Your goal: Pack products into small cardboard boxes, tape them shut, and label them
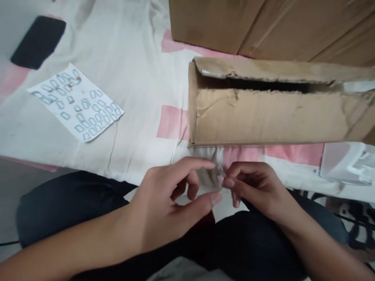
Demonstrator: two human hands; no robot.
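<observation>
Right hand (259, 188) pinches a small clear piece (219, 178), perhaps plastic, too blurred to be sure, just in front of the cardboard box (263, 119). Left hand (164, 201) close by, thumb and forefinger apart. Probably midway: piece picked up, not yet set down.

Dark flat object (38, 42) near marked paper (74, 102).

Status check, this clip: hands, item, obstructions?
Right hand pinching small clear piece, details blurred. Left hand beside it, thumb and forefinger apart, contact unclear. Cardboard box just beyond hands, not between them.
</observation>
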